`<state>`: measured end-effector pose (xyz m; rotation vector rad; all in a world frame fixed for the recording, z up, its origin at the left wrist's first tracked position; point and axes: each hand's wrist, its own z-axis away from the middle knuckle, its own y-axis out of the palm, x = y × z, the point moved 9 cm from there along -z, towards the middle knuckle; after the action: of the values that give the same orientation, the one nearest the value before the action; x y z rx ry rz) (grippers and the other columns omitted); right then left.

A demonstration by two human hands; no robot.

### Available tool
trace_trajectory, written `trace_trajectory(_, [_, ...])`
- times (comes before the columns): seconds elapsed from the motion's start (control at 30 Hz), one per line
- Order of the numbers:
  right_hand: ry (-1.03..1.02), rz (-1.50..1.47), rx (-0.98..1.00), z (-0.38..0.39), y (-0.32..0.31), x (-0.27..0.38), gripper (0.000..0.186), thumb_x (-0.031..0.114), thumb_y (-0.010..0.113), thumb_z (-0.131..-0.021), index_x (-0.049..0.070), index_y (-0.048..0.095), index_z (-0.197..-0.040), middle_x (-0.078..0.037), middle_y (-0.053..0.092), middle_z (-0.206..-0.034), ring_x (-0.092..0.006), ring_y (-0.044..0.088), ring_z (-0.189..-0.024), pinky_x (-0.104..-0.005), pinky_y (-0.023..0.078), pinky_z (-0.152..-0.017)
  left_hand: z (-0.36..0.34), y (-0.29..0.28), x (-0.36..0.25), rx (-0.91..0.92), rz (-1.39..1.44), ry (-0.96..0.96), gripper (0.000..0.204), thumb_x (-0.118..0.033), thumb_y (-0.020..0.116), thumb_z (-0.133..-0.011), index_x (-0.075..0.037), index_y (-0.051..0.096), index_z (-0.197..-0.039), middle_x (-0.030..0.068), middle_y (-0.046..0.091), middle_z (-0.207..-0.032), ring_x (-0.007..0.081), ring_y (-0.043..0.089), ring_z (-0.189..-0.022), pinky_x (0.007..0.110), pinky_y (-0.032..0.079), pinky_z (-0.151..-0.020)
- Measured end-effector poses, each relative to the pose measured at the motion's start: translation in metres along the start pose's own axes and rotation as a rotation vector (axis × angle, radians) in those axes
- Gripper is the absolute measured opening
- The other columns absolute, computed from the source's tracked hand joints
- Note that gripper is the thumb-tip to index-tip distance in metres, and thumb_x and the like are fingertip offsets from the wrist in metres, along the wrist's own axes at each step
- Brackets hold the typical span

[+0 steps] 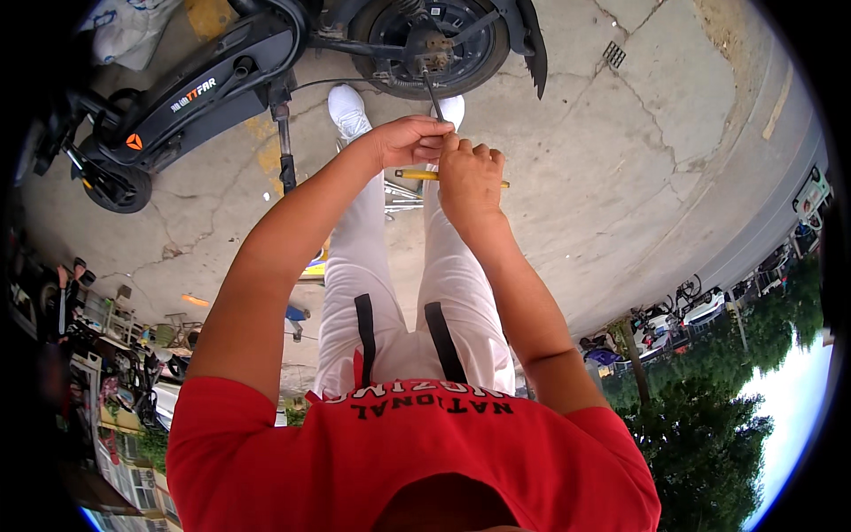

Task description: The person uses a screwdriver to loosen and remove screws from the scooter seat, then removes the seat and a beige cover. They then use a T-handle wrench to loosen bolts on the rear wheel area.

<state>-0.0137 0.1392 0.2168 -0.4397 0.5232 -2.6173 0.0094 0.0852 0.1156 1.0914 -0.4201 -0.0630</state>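
Observation:
A thin dark rod or cable runs from the hub of the scooter's rear wheel down to my hands. My left hand is closed, its thumb and fingers pinching near the lower end of it. Right beside it, touching its fingertips, my right hand is curled closed. A slim yellow bar-shaped tool passes under the right hand and sticks out on both sides. My fingers hide its middle and what lies between the fingertips.
The dark electric scooter spans the upper left, with a shock-absorber-like strut below it. Several silver tools lie on the cracked concrete between my legs. My white shoes are close to the wheel. A white sack sits upper left.

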Motion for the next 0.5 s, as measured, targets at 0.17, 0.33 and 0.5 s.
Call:
trace_trajectory(0.17, [-0.436, 0.281, -0.377, 0.057, -0.059, 0.039, 0.031, 0.007, 0.061, -0.076, 0.002, 0.054, -0.106, -0.011, 0.059, -0.092, -0.0213, 0.057, -0.079, -0.0399, 0.042, -0.079, -0.012, 0.0, -0.002, -0.108, 0.07, 0.046, 0.02, -0.022, 0.053, -0.09, -0.011, 0.048, -0.073, -0.0053, 0.035, -0.052, 0.0055, 0.033, -0.045, 0.023, 0.034, -0.051])
trace_trajectory(0.33, [0.224, -0.523, -0.087, 0.05, -0.026, -0.08, 0.031, 0.002, 0.05, -0.079, -0.003, 0.053, -0.109, -0.016, 0.06, -0.087, -0.019, 0.057, -0.067, -0.034, 0.045, -0.061, -0.01, 0.015, -0.007, -0.005, 0.121, 0.106, 0.024, -0.022, 0.047, -0.092, -0.011, 0.045, -0.071, -0.0052, 0.034, -0.05, 0.007, 0.034, -0.047, 0.024, 0.037, -0.058])
trace_trajectory(0.5, [0.031, -0.452, -0.412, 0.03, -0.071, -0.03, 0.037, -0.002, 0.042, -0.082, -0.003, 0.049, -0.117, -0.018, 0.061, -0.085, -0.0217, 0.057, -0.065, -0.0326, 0.046, -0.06, -0.013, 0.008, -0.001, -0.151, 0.045, 0.021, 0.022, -0.022, 0.051, -0.091, -0.011, 0.048, -0.073, -0.0047, 0.037, -0.053, 0.0076, 0.036, -0.051, 0.025, 0.036, -0.058])
